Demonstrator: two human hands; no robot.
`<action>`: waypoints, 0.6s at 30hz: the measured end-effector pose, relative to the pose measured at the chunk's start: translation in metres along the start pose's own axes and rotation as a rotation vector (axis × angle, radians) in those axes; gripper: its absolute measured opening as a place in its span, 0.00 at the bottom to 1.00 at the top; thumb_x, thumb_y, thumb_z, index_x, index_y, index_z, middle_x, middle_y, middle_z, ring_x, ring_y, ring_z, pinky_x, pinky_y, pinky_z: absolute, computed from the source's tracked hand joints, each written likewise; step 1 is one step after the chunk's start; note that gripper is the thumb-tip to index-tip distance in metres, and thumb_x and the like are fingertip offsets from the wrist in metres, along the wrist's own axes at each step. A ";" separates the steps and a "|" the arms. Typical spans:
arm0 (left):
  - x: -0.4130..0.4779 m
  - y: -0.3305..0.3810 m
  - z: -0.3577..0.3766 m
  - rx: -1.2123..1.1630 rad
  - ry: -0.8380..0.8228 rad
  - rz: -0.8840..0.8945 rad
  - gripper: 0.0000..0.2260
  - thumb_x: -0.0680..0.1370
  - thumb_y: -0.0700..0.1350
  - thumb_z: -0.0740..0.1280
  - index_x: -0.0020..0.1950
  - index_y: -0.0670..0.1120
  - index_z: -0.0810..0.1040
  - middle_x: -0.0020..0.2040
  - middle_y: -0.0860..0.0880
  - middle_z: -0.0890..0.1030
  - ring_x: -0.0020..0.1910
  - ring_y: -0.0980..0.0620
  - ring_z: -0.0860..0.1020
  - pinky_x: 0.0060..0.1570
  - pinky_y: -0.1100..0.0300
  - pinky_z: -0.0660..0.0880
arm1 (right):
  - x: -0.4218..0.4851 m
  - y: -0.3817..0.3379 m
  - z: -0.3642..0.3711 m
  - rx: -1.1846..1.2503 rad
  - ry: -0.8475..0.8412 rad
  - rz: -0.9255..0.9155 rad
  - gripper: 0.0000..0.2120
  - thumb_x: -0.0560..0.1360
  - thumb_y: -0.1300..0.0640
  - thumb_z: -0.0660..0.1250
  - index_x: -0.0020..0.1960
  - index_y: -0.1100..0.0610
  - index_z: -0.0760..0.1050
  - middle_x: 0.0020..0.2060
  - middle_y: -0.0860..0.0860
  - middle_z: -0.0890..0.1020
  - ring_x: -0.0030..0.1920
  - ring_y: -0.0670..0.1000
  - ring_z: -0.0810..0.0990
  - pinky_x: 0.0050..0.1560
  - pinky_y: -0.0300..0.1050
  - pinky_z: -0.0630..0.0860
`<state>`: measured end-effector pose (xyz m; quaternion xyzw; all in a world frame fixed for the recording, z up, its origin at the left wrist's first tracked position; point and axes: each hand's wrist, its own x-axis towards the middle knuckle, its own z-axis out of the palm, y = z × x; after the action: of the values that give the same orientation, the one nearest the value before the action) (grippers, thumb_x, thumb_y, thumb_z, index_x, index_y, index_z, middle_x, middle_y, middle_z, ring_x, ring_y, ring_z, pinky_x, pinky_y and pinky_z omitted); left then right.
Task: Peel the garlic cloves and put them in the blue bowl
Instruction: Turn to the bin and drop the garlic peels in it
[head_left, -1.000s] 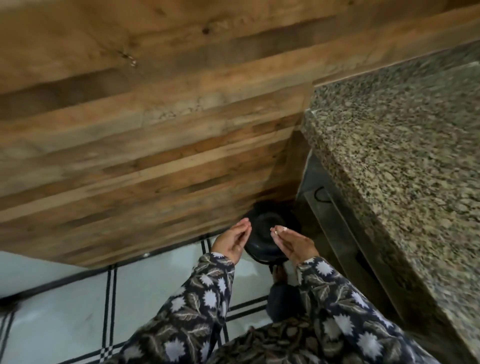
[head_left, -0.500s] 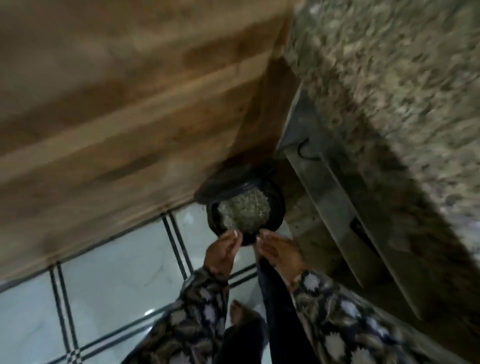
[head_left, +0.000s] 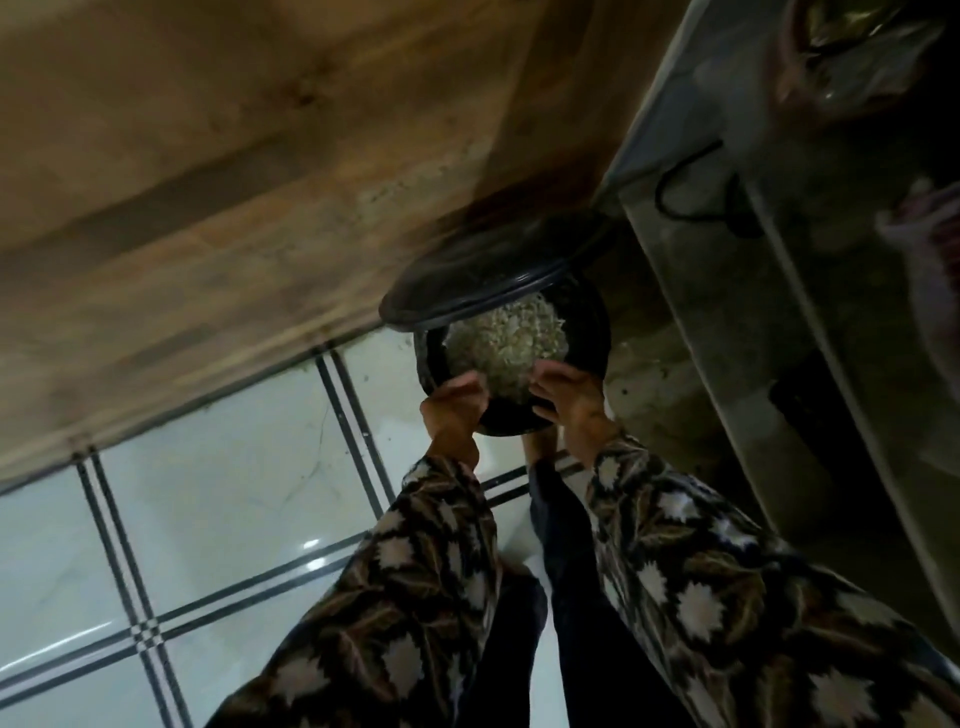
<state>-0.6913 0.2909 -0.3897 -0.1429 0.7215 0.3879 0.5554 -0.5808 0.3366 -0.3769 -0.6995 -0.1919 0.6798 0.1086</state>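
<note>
Left hand (head_left: 453, 410), right hand (head_left: 571, 400) side by side over near rim of black bin (head_left: 597, 332), lid (head_left: 483, 280) raised; pale scraps (head_left: 509, 338) inside. Fingers bent; grasp cannot be told.

A bin (head_left: 597, 338) stood on the floor (head_left: 234, 493) between a wooden panel (head_left: 208, 208) on its left and a cabinet (head_left: 727, 312) on its right, its lid (head_left: 483, 275) tipped back behind it, scraps (head_left: 509, 338) inside.

Bin (head_left: 597, 332) mouth — reachable from above.
Lid (head_left: 483, 275) closing far edge; left hand (head_left: 452, 410), right hand (head_left: 569, 397) crowding near rim; wooden panel (head_left: 234, 208) behind, cabinet frame (head_left: 727, 291) right — tiled floor (head_left: 234, 493) open leftward.
</note>
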 end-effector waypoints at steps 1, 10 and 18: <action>0.000 0.000 -0.001 0.043 -0.031 0.036 0.16 0.79 0.31 0.54 0.67 0.33 0.68 0.63 0.35 0.74 0.55 0.46 0.73 0.50 0.59 0.72 | -0.002 -0.001 0.001 0.010 0.015 -0.013 0.14 0.78 0.66 0.59 0.62 0.68 0.71 0.61 0.62 0.75 0.60 0.60 0.75 0.59 0.52 0.70; -0.025 0.008 -0.006 -0.027 -0.122 -0.018 0.15 0.82 0.37 0.54 0.64 0.30 0.70 0.63 0.34 0.74 0.62 0.38 0.74 0.55 0.55 0.73 | -0.013 -0.003 0.004 -0.018 0.060 -0.127 0.15 0.77 0.73 0.50 0.59 0.75 0.69 0.54 0.64 0.79 0.56 0.58 0.79 0.48 0.43 0.73; -0.032 0.000 -0.010 0.043 -0.090 0.057 0.03 0.76 0.34 0.64 0.47 0.38 0.77 0.39 0.43 0.77 0.37 0.51 0.76 0.35 0.68 0.76 | -0.014 0.004 0.010 -0.035 0.087 -0.162 0.08 0.75 0.68 0.62 0.40 0.61 0.76 0.46 0.56 0.82 0.46 0.53 0.80 0.46 0.47 0.76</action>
<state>-0.6875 0.2767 -0.3591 -0.0927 0.7077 0.3941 0.5790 -0.5901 0.3258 -0.3660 -0.7123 -0.2549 0.6343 0.1592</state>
